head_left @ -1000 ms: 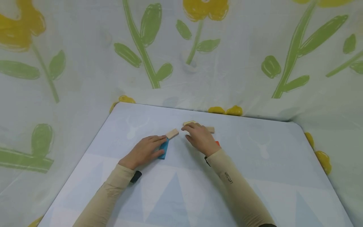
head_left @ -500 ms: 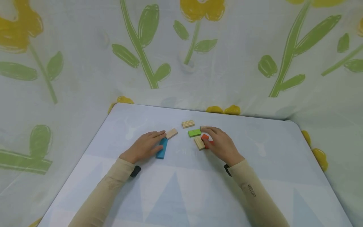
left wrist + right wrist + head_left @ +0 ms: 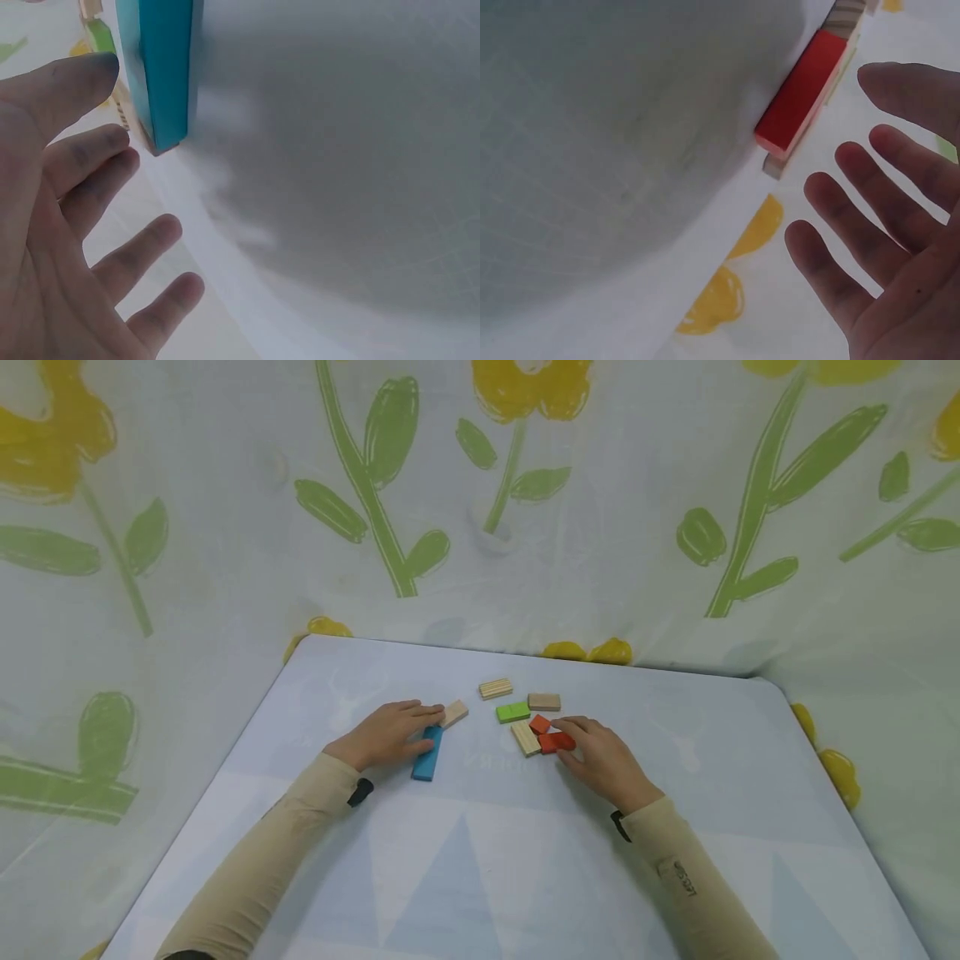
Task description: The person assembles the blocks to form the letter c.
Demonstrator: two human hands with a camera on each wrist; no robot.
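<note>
My left hand [image 3: 386,735] is over the left end of the blocks, fingers extended and thumb apart. Below it lies a long flat blue block [image 3: 425,756], standing out as a blue bar [image 3: 165,71] in the left wrist view. A pale wooden block [image 3: 454,713] is by its fingertips. My right hand [image 3: 603,762] is beside a red block [image 3: 551,743], thumb and fingers spread around its right end. The right wrist view has the same red block [image 3: 802,94] with a gap to the fingers. Whether either hand touches a block, I cannot tell.
Left of the red block lie a small orange-red block [image 3: 539,724] and a light wooden block [image 3: 526,738]. Behind are a green block [image 3: 513,712], a brown wooden block [image 3: 543,702] and a striped wooden block [image 3: 496,688]. A flowered curtain [image 3: 600,568] rises behind the table [image 3: 675,793].
My right hand has moved right and toward me from the back blocks to the red block, uncovering the green and wooden blocks. The left hand has stayed near the blue block.
</note>
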